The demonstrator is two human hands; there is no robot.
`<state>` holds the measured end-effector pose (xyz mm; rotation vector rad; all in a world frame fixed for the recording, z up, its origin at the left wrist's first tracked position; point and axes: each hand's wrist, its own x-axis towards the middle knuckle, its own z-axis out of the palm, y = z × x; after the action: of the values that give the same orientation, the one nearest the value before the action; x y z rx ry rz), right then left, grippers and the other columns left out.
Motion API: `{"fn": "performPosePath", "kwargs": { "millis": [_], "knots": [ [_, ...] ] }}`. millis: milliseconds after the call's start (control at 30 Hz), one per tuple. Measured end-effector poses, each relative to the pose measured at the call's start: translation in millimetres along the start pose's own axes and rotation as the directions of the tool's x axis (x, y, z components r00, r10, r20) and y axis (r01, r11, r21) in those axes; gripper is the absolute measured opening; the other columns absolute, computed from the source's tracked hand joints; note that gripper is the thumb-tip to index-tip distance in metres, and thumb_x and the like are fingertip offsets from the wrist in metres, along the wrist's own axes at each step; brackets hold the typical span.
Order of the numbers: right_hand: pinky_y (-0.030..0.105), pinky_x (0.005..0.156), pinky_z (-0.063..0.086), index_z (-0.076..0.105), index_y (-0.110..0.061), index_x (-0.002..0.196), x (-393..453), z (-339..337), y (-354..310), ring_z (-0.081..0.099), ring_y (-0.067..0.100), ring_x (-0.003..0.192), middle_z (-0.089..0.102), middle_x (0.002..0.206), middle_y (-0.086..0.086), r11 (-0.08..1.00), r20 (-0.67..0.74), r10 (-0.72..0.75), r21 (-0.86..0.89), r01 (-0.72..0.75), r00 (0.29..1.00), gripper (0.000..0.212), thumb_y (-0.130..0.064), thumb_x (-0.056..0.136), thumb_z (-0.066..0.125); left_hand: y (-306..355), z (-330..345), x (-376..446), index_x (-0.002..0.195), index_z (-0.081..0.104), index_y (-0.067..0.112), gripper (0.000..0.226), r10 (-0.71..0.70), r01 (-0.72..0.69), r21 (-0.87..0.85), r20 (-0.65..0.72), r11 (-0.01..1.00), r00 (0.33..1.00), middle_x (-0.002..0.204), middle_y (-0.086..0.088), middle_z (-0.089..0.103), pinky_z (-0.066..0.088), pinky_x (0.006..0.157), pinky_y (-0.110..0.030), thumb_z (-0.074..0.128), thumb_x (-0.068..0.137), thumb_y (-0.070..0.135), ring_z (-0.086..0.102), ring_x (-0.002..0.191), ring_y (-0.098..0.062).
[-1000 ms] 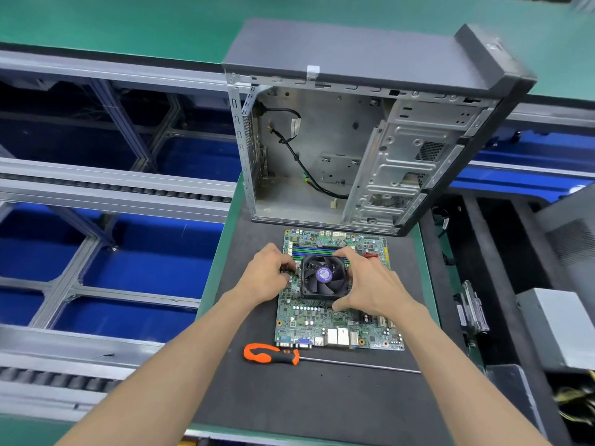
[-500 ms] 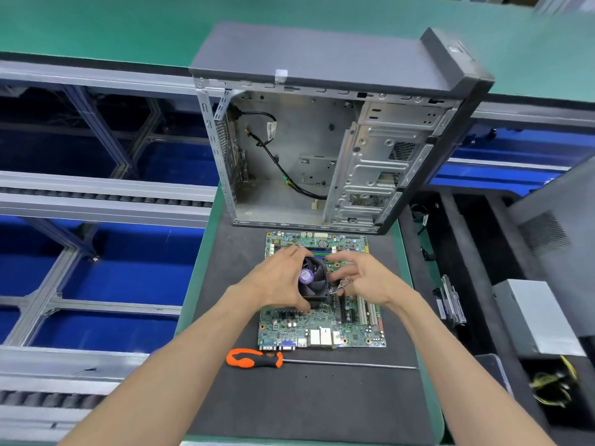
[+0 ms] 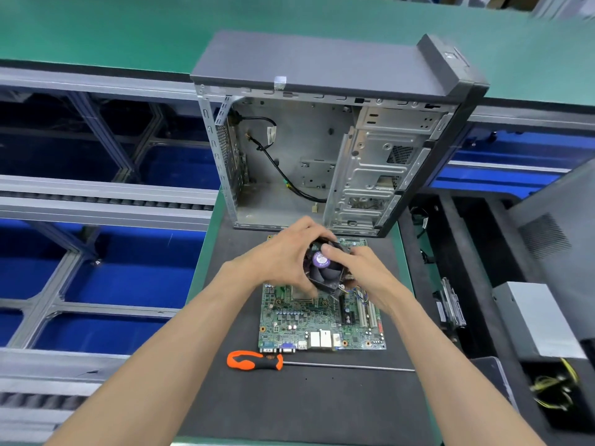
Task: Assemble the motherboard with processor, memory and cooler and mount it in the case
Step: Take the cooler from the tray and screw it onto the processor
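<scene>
A green motherboard (image 3: 318, 326) lies flat on the black mat, its port side toward me. Above its upper half I hold the black cooler (image 3: 325, 268), a fan with a purple hub label, lifted and tilted toward the right. My left hand (image 3: 283, 255) grips the cooler's left side and top. My right hand (image 3: 363, 272) grips its right side, with the thumb on the fan face. The cooler's thin wires trail down to the board under my right hand. The open grey case (image 3: 322, 149) stands just behind the board, its inside facing me.
An orange-handled screwdriver (image 3: 257, 360) lies on the black mat (image 3: 306, 407) in front of the board, shaft pointing right. Loose black cables hang inside the case. A silver power supply (image 3: 544, 320) and other parts sit in the black bin at right. Roller conveyor rails run along the left.
The cooler sat flat on the board a second ago; both hands have since lifted it off and tilted it. The camera view shifted, so the case and board appear further left.
</scene>
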<state>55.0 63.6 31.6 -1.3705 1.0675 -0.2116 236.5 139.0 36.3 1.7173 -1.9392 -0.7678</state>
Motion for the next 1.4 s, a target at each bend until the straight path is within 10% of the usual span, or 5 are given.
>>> {"fn": "performPosePath", "kwargs": {
  "millis": [133,333,667,867,1400],
  "knots": [
    [0.024,0.047,0.046,0.071,-0.005,0.100,-5,4,2,0.061,0.018,0.064,0.073,0.085,0.012,0.909,-0.051,0.085,0.412,-0.057,0.995,0.033,-0.035,0.086,0.074,-7,-1,-9,0.147,0.031,0.037,0.119,-0.266,0.193,-0.365,-0.164,0.911,0.950,0.137,0.007,0.044,0.043,0.104,-0.028,0.100,0.050,0.026,0.051,0.122,-0.006],
    [0.043,0.081,0.058,0.074,-0.013,0.108,-17,21,12,0.067,0.026,0.092,0.074,0.106,0.014,0.719,-0.002,0.117,0.690,-0.083,0.993,0.029,-0.027,0.083,0.078,-3,23,-19,0.125,0.062,0.026,0.053,-0.491,0.245,-0.917,0.063,0.315,0.869,0.112,-0.006,0.073,0.059,0.080,-0.041,0.076,0.078,0.044,0.073,0.092,-0.025],
    [0.038,0.087,0.055,0.062,-0.023,0.125,-19,-1,21,0.065,0.011,0.108,0.065,0.127,-0.003,0.994,-0.186,-0.068,0.076,0.084,0.980,0.056,-0.044,0.076,0.075,-19,12,-11,0.100,0.078,0.032,0.025,-0.532,0.373,-0.789,0.070,0.488,0.844,0.103,0.005,0.077,0.048,0.094,-0.037,0.072,0.080,0.045,0.071,0.102,-0.015],
    [0.016,0.107,0.025,0.015,-0.038,0.156,-12,-1,9,0.023,0.000,0.141,0.021,0.156,-0.021,0.634,0.261,-0.470,-0.564,0.529,0.843,0.124,-0.032,0.057,0.091,-13,-2,-5,0.092,0.079,0.041,0.025,-0.451,0.467,-0.610,0.193,0.640,0.871,0.098,0.014,0.077,0.047,0.087,-0.030,0.073,0.074,0.057,0.071,0.090,-0.002],
    [0.032,0.084,0.044,0.043,-0.032,0.133,-3,17,30,0.052,0.013,0.105,0.046,0.121,-0.014,0.578,0.178,-0.414,-0.706,0.409,0.893,0.104,-0.054,0.044,0.091,-44,0,-48,0.086,0.077,0.009,0.005,-0.545,0.396,-0.708,0.018,0.585,0.838,0.075,-0.006,0.069,0.051,0.061,-0.021,0.075,0.088,0.012,0.060,0.067,-0.012]
  ]
}}
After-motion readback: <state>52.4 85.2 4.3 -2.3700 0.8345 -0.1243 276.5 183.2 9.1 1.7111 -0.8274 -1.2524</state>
